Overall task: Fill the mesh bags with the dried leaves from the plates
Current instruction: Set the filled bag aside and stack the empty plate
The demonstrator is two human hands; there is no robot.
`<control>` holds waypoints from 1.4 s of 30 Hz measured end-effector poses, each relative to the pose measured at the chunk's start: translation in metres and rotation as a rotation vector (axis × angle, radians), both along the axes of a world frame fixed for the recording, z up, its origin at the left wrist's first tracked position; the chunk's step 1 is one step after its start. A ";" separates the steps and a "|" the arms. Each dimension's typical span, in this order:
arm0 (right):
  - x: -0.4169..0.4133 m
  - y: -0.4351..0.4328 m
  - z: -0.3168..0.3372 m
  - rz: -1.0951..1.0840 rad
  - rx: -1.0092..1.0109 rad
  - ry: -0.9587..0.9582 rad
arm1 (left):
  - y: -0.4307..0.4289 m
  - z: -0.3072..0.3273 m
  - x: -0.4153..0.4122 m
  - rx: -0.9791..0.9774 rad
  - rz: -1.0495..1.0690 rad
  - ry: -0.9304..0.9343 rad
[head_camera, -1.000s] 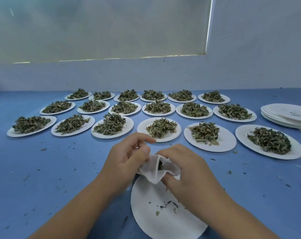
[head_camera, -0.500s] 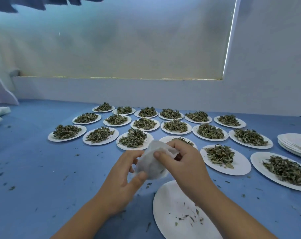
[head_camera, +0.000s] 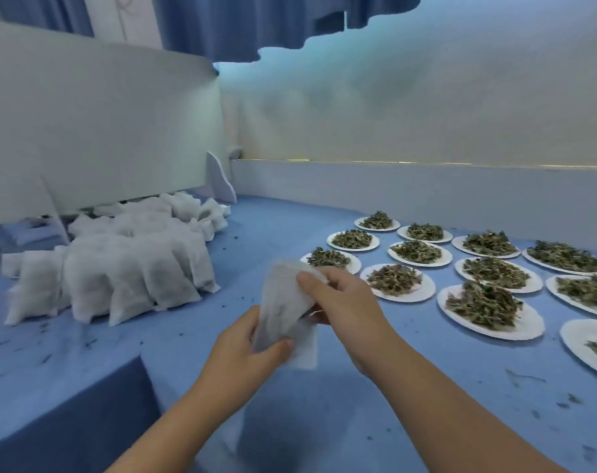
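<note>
Since half a second back, view swung left; mesh bag [head_camera: 283, 312] now off the emptied plate, held above the blue table [head_camera: 324, 421] between both hands; my left hand [head_camera: 242, 349] grips its lower end, thumb across the front; my right hand [head_camera: 345, 302] pinches its top edge; dark leaves show through the mesh; pile of filled bags [head_camera: 129, 268] lies left, well apart; plates of dried leaves [head_camera: 526, 327] sit in rows to the right.

White mesh bag [head_camera: 283, 312] upright, leaf-filled; leaf-heaped plates [head_camera: 491, 327] rightward.
</note>
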State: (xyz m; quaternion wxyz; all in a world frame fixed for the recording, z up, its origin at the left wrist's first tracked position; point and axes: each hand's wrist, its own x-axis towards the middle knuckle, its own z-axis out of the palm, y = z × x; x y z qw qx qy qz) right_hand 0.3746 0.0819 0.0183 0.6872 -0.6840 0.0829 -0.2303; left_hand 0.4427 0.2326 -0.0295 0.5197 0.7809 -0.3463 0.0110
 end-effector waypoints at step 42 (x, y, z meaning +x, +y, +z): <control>-0.016 -0.014 -0.036 -0.020 0.373 0.066 | -0.015 0.009 0.046 0.540 0.115 -0.714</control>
